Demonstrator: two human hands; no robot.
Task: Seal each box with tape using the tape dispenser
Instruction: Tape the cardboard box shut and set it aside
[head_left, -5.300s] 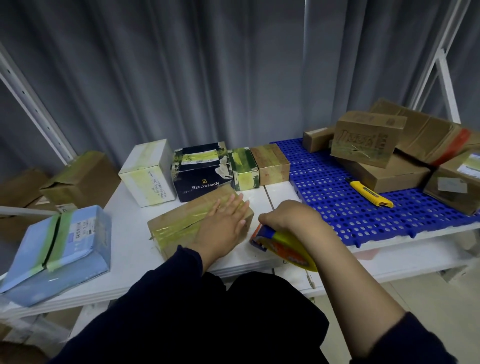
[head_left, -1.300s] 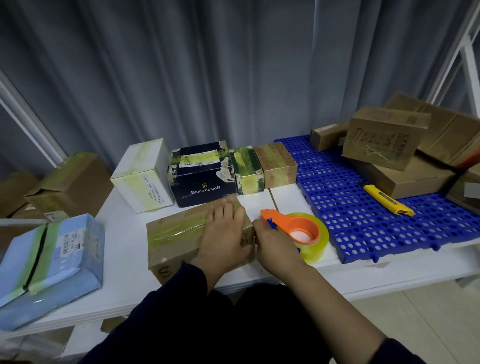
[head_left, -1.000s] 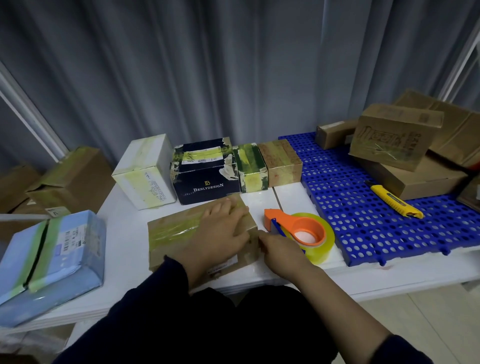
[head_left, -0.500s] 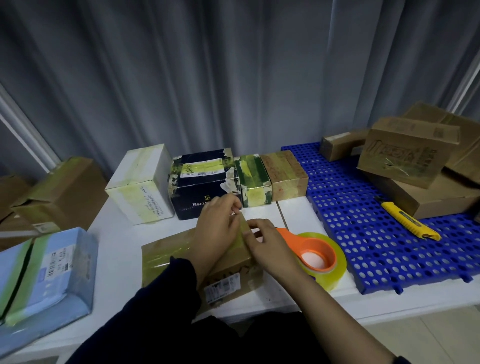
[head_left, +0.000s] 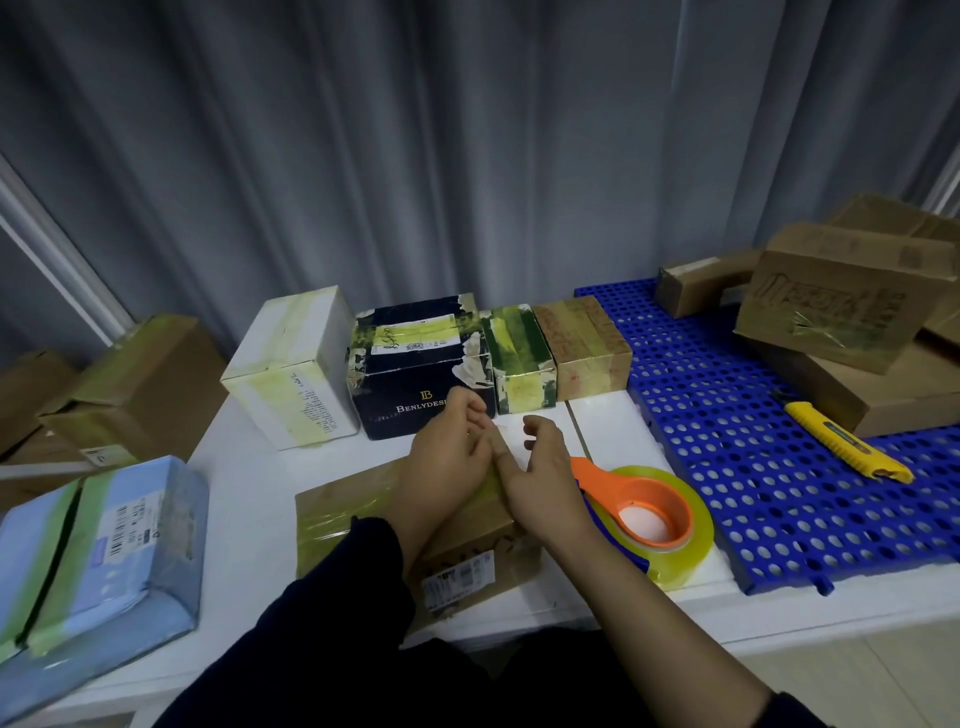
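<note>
A flat brown box (head_left: 363, 525) with a band of yellowish tape along its top lies at the table's front edge. Both hands are over its far right end. My left hand (head_left: 447, 457) has its fingers curled, and thumb and fingertips seem to pinch a small clear tape end (head_left: 497, 429). My right hand (head_left: 540, 478) lays its thumb along the box's top, its other fingers loosely curled and holding nothing. The tape dispenser (head_left: 644, 514), orange with a yellowish roll, lies on the table just right of my right hand, untouched.
A row of taped boxes stands behind: white (head_left: 291, 374), dark blue (head_left: 421, 364), green (head_left: 519, 358), brown (head_left: 582, 348). A blue parcel (head_left: 98, 540) lies at the left. The blue perforated mat (head_left: 753, 478) holds a yellow utility knife (head_left: 841, 441) and stacked cardboard boxes (head_left: 841, 306).
My right hand laid the dispenser on the table and came to the box's right end. Both hands then moved toward the box's far right end, and the fingers now lift off it.
</note>
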